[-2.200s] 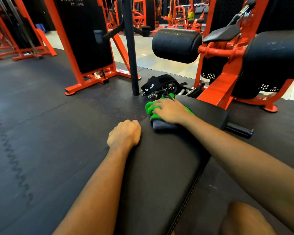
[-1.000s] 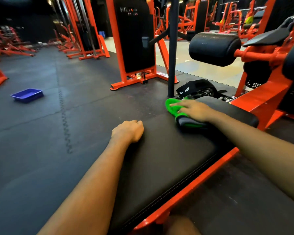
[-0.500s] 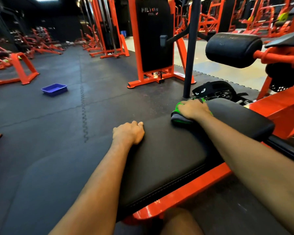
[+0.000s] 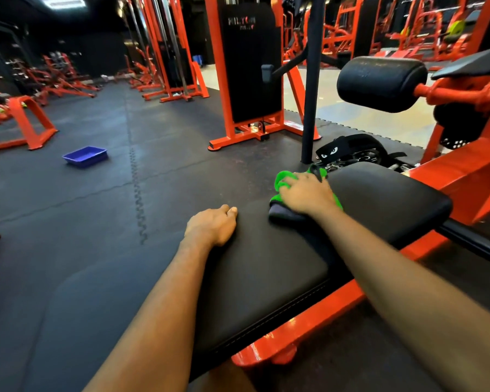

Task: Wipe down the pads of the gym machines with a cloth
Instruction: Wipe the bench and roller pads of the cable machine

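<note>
Blue tray [image 4: 85, 156]: on the floor mat, far left. Left hands entry: left hand [image 4: 211, 226], fingers curled in a fist, holding nothing, resting on the black pad [image 4: 266, 278] at its left edge. Green cloth [image 4: 280, 181]: bunched on the pad's far left corner. Right hand [image 4: 306, 195]: fingers bent over the cloth, pressing it down. Roller pad [image 4: 379, 83]: beyond, upper right.

The left hand [image 4: 211, 226], right hand [image 4: 306, 195], forearms [image 4: 164, 306] and a knee [image 4: 227, 377] are bare.
</note>
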The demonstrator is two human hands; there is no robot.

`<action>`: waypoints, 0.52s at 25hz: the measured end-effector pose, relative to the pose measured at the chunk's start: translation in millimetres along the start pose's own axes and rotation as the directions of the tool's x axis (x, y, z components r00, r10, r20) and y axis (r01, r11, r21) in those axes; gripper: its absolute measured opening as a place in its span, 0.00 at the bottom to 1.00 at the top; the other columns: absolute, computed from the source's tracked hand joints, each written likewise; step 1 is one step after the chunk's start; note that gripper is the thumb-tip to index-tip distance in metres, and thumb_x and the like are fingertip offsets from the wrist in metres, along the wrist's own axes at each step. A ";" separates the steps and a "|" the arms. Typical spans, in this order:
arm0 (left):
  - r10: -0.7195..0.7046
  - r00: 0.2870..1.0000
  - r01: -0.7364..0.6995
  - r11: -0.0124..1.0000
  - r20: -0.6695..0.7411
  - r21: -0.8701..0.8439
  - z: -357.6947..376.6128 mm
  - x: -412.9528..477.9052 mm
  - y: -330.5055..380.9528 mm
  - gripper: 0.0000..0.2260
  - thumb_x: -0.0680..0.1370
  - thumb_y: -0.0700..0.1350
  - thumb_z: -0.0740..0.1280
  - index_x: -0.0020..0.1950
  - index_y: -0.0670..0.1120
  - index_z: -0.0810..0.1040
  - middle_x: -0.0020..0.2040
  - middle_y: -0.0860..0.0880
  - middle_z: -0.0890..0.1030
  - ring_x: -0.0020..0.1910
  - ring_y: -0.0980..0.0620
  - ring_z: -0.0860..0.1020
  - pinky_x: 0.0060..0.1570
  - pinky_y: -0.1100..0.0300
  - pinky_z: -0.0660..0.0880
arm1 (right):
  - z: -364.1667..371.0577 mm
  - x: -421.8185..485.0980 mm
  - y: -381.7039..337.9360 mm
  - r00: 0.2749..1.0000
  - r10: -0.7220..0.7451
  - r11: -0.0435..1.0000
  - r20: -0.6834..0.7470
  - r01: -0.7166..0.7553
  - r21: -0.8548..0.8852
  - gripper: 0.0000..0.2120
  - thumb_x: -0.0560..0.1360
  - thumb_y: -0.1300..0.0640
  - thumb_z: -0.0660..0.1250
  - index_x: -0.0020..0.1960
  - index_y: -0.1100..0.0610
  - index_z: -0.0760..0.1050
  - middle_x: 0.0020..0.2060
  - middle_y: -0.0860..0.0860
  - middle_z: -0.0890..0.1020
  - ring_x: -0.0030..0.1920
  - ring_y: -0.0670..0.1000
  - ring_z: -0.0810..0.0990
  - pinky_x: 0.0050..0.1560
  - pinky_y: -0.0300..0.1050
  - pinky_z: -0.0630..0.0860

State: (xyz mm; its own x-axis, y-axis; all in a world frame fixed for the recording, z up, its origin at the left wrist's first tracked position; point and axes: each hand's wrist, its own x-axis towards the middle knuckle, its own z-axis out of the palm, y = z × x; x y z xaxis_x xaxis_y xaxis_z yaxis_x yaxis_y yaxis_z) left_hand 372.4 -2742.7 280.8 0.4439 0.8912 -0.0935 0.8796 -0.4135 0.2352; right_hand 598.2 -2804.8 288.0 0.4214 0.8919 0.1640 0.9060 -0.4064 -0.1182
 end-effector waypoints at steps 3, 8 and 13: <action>0.036 0.999 -0.036 0.999 -0.002 0.023 0.7 -0.9 -0.1 0.21 0.85 0.55 0.45 0.64 0.46 0.72 0.68 0.39 0.76 0.67 0.39 0.73 0.64 0.48 0.69 | 7.6 -61.4 -38.7 0.989 -0.142 0.987 -0.035 0.145 0.073 0.21 0.81 0.44 0.53 0.73 0.41 0.70 0.78 0.50 0.64 0.77 0.52 0.61 0.78 0.54 0.54; 0.093 0.995 -0.094 0.996 0.040 0.012 1.4 6.0 -9.5 0.22 0.85 0.55 0.44 0.68 0.46 0.70 0.69 0.41 0.75 0.67 0.40 0.73 0.65 0.47 0.68 | -17.0 -39.0 46.9 0.980 0.193 0.973 0.047 -0.197 0.116 0.22 0.83 0.41 0.54 0.74 0.44 0.69 0.77 0.50 0.66 0.76 0.54 0.63 0.75 0.55 0.56; 0.159 0.987 -0.159 0.987 -0.026 0.025 5.7 5.2 -11.5 0.22 0.84 0.55 0.46 0.65 0.45 0.72 0.66 0.40 0.77 0.65 0.39 0.74 0.61 0.47 0.68 | -4.6 -17.5 83.1 0.874 0.485 0.872 0.013 -0.485 0.066 0.31 0.75 0.39 0.44 0.72 0.47 0.69 0.75 0.53 0.69 0.75 0.58 0.65 0.76 0.63 0.57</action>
State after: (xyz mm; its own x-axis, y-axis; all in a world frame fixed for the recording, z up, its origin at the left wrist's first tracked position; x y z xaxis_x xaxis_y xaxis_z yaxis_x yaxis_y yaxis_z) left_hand 365.5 -2734.5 272.1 0.5739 0.8184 -0.0293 0.8019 -0.5544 0.2227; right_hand 666.3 -2855.1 279.9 0.8077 0.5851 0.0728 0.5830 -0.7740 -0.2469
